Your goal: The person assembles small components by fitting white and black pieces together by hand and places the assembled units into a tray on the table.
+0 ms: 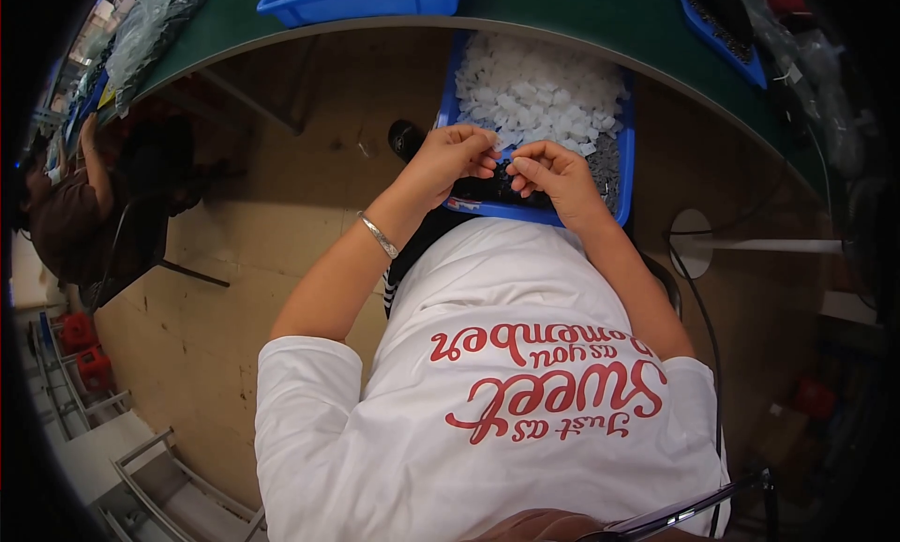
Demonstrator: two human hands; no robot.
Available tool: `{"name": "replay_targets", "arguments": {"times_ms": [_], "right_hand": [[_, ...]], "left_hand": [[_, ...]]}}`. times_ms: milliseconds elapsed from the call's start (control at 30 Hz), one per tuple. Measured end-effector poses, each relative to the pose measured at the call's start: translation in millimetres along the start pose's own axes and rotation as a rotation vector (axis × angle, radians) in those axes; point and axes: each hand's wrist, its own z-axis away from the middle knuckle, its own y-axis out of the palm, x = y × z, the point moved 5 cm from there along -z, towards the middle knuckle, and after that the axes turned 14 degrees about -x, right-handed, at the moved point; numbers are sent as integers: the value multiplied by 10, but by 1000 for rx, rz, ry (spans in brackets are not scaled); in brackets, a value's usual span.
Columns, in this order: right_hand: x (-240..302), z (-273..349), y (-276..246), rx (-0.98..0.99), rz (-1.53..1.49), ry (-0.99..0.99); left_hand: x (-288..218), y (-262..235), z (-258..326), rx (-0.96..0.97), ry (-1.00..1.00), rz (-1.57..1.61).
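My left hand (454, 160) is closed in a pinch, thumb against forefinger, over the near left part of a blue plastic bin (629, 139). Close beside it, fingertips a short gap away, my right hand (555, 173) pinches too. Whatever small parts the fingers hold are too small to make out. A heap of small white plastic pieces (539, 82) fills the bin's far part. Small grey pieces (607, 172) lie along its right side, and black pieces (525, 198) show below my hands.
The bin sits at my lap, partly under the curved edge of a green table (525, 0). On the table stand a blue tray (366, 3), another blue tray (717, 36) and a clear plastic bag (155, 36). A person (70, 218) sits at the left.
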Motion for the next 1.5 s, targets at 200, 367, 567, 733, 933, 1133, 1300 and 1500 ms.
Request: {"name": "replay_targets", "arguments": {"times_ms": [200,367,567,733,933,1133,1300,1500], "right_hand": [[70,5,-2,-39,-59,-16],[51,-24,-59,-85,-25,-47],[-5,-41,-82,-86,-104,-38],[80,-20,-80,-89,24,-133],[107,10,-55,-87,193,-242],[176,69,-39,-156,418,-367],[306,131,30,-173,630,-534],[243,69,-27,-140,573,-440]], "left_hand": [[49,112,61,35,-65,39],[77,171,80,60,-51,37],[24,211,112,69,104,-3],[61,179,91,55,66,-59],[123,207,71,82,95,-115],[87,246,117,65,186,-238],[45,281,188,81,398,-358],[-36,317,265,84,520,-495]]}}
